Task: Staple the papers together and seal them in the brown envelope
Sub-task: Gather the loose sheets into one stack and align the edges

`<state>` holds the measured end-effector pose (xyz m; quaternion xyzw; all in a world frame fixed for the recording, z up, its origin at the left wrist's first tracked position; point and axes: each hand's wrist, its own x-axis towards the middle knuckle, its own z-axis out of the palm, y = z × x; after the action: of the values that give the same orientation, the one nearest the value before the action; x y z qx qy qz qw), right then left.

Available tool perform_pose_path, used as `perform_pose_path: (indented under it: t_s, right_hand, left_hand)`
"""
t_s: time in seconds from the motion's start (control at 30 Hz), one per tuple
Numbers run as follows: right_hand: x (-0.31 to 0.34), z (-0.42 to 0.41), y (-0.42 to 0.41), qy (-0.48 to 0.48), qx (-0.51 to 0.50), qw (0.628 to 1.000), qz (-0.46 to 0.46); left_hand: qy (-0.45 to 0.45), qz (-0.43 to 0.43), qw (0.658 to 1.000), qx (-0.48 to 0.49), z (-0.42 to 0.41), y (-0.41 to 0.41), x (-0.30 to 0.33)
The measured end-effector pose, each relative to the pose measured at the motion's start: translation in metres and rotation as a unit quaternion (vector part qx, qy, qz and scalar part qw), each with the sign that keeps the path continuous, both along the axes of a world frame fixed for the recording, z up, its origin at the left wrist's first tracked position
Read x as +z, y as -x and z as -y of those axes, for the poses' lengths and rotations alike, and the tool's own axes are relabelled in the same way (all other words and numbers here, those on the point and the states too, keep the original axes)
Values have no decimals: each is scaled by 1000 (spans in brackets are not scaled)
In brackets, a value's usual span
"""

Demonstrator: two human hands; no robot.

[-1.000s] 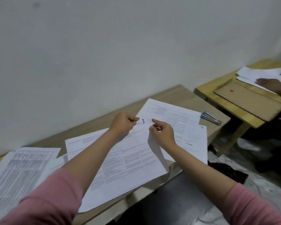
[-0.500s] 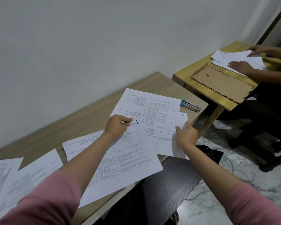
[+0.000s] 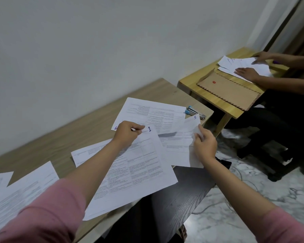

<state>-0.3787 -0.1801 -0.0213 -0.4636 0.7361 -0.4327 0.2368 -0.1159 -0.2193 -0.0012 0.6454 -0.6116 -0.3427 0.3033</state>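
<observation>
Since half a second ago, right hand (image 3: 205, 144) has lifted sheet 3 (image 3: 181, 146) by its right edge; top corner now curls up off the desk (image 3: 88, 127), fingers pinched on it. Left hand (image 3: 127, 133) unchanged, closed on the top corner of sheet 1 (image 3: 139, 172).

Papers: white, printed in tables, blue handwritten numbers at corners. Five sheets counted on the desk: sheet 1 at the front edge, sheet 3 at the right edge, one flat sheet (image 3: 151, 111) behind them, two (image 3: 21, 190) at the left end.

One stapler (image 3: 194, 112), blue and silver, near the desk's far right corner, partly behind sheet 3.

One brown envelope (image 3: 230, 92), striped border, red dot, on the neighbouring table (image 3: 191, 83), where another person's two hands (image 3: 247, 73) press on more papers.
</observation>
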Motion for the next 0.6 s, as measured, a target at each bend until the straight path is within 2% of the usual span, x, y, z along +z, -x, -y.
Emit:
perform_pose_path:
  t_s: [0.3,0.6]
  right_hand:
    - [54,-19,13,105,10,994,6]
    - [136,-41,30,203,54,975,-76]
  left_hand:
    - [43,-35,998,-21,-13,12,34]
    - [81,-73,993,-54,-33,13,87]
